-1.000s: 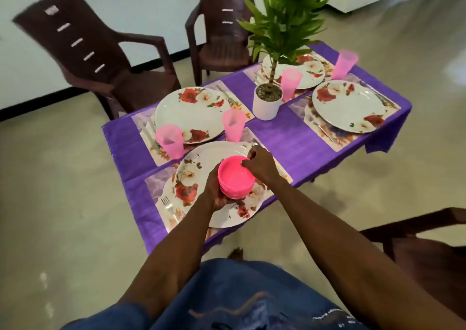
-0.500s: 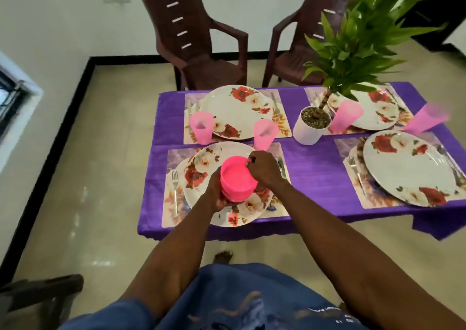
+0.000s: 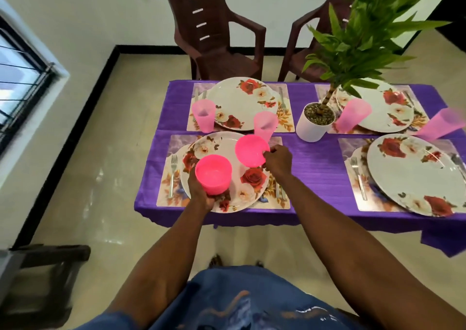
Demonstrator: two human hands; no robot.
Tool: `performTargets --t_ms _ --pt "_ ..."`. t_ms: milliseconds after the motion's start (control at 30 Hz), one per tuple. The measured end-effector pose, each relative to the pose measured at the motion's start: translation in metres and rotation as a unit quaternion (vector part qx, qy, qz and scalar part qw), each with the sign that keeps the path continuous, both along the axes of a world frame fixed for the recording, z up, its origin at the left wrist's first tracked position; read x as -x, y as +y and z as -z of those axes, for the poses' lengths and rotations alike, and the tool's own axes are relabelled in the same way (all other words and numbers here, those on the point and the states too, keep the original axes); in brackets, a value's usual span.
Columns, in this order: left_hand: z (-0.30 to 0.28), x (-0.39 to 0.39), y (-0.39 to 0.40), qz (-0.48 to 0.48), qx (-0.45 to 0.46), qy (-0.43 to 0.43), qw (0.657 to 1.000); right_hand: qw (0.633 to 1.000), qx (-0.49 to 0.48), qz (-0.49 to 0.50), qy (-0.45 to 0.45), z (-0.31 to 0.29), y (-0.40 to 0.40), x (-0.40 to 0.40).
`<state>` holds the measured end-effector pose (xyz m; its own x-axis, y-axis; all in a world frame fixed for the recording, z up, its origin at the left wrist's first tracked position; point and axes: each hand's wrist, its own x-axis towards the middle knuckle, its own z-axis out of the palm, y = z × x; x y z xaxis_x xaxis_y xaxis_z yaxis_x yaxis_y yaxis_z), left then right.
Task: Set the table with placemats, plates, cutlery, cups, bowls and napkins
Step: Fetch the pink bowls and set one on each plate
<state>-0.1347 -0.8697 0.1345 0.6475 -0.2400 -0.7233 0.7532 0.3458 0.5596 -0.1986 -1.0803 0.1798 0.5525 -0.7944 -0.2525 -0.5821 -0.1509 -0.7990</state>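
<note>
Home dining room: purple-clothed table (image 3: 315, 168), floral plates (image 3: 242, 102), brown plastic chairs (image 3: 216, 39), potted plant (image 3: 315, 122), barred window (image 3: 20, 77).

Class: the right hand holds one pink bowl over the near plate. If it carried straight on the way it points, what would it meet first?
Probably the pink cup just beyond the right hand and its bowl; depth is unclear, so it might pass above.

A pink bowl stack (image 3: 213, 174) and a tilted single pink bowl (image 3: 251, 151) hang over the floral plate (image 3: 254, 178).
</note>
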Motion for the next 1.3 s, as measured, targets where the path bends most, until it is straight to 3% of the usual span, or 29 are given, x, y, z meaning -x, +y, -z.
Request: performTargets --t_ms 200,1300 --pt "-0.006 -0.009 0.02 0.015 0.018 0.009 1.0 0.998 -0.02 0.015 0.057 0.024 0.018 -0.004" --pt "-0.001 -0.012 0.031 0.039 0.06 0.01 0.997 0.992 0.011 0.082 0.093 0.021 0.026 -0.007"
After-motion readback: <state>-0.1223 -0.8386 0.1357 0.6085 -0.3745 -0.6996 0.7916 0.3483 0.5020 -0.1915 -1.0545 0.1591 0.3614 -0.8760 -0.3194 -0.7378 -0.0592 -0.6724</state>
